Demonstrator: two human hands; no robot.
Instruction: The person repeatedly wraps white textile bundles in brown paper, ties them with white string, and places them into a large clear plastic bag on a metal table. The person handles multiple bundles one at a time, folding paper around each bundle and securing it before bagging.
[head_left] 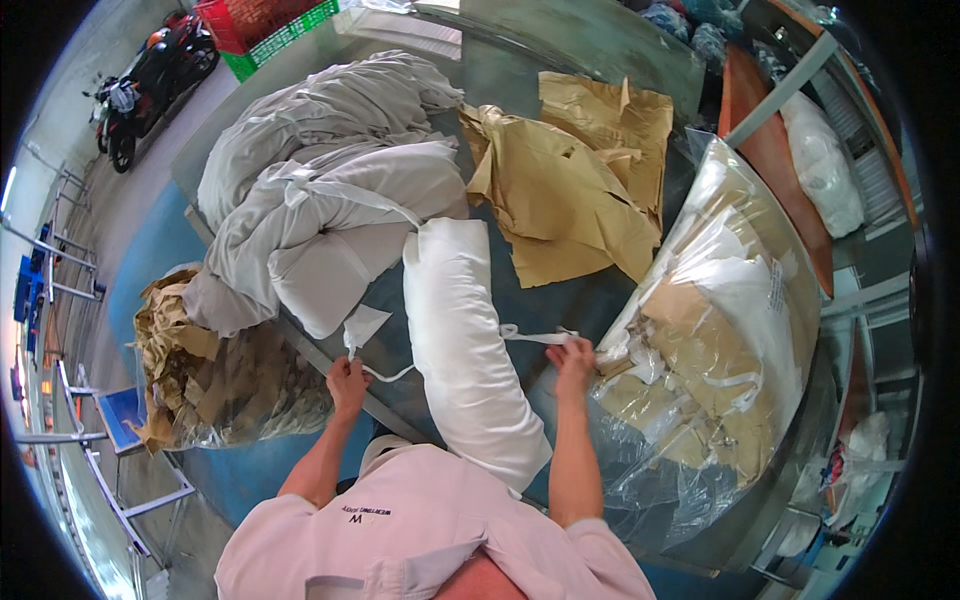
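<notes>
Beside the long white satiny roll [460, 345], my left hand [348, 382] and right hand [573, 362], both closed, pinch thin white cloth ties [537, 338]; even tension should prevent twisting.

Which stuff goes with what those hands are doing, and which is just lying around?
In use:
white roll
left tie, held by the left hand
right tie, held by the right hand

Probably just lying about:
grey cloth heap
brown paper
clear bag of scraps
motorcycle
</notes>
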